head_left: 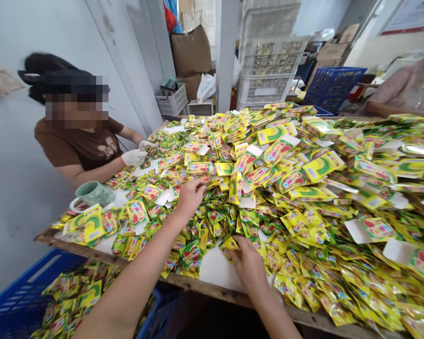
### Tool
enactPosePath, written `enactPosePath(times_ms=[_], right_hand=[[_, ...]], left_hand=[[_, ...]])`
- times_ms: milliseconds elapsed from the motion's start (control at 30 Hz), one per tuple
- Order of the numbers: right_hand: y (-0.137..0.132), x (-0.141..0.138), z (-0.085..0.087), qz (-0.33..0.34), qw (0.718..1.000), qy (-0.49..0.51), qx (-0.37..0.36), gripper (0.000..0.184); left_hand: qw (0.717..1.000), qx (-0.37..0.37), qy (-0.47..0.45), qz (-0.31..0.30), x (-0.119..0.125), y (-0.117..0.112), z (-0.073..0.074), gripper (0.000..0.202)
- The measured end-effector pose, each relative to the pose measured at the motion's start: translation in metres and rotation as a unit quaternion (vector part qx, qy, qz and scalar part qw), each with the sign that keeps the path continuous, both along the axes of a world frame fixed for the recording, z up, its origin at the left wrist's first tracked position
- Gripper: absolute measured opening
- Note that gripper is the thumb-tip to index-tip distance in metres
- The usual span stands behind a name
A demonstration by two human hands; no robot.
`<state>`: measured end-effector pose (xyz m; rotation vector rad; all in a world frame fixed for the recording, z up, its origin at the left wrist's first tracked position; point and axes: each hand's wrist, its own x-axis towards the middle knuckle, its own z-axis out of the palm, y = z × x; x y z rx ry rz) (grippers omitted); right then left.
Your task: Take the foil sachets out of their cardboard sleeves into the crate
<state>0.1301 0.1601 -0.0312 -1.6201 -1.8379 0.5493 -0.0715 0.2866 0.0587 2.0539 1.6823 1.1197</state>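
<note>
My left hand (pixel 191 197) reaches over the heap, its fingers curled at the end of a small yellow carton (pixel 212 181); the exact grip is partly hidden. Near the front edge, my right hand (pixel 248 261) is closed on a yellow sachet (pixel 229 245), thumb and fingers pinching it above a bare white patch of the table (pixel 217 268). Loose green and yellow sachets (pixel 212 219) lie between both hands. Beyond them is a pile of yellow cartons (pixel 275 134) with fruit pictures, several with white flaps open.
A co-worker in white gloves (pixel 134 157) handles sachets at the left. A green mug (pixel 95 194) stands on the table's left side. Below the wooden edge sits a blue crate (pixel 31 278) of packets. White crates (pixel 268 61) are stacked behind; another person (pixel 406 87) sits at far right.
</note>
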Motion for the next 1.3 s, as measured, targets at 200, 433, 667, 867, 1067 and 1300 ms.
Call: enactPosePath(times_ms=[200,433,667,867,1067,1300], right_hand=[[-0.011,-0.012,0.006,0.074,0.997,0.029,-0.001,0.028],[-0.020,0.017,-0.007,0.026,0.961,0.216,-0.169,0.032],[-0.029,0.029,0.003,-0.038,0.840,0.477,-0.257,0.034],[-0.026,0.044,0.036,-0.162,0.865,0.469,-0.079,0.029],[-0.018,0.041,0.052,-0.079,0.967,0.218,0.105,0.017],[-0.015,0.049,0.052,0.056,0.998,0.022,0.017,0.009]], left_hand=[[0.974,0.008,0.219,0.059,0.003,0.068,0.012,0.048],[0.936,-0.086,0.340,0.023,-0.011,0.090,0.018,0.055],[0.937,-0.006,0.333,0.110,-0.019,0.051,0.042,0.044],[0.994,-0.058,0.090,-0.035,0.033,-0.084,0.001,0.048],[0.989,-0.109,-0.066,-0.082,0.107,-0.150,-0.075,0.061],[0.994,-0.053,-0.090,-0.038,0.121,-0.157,-0.082,0.047]])
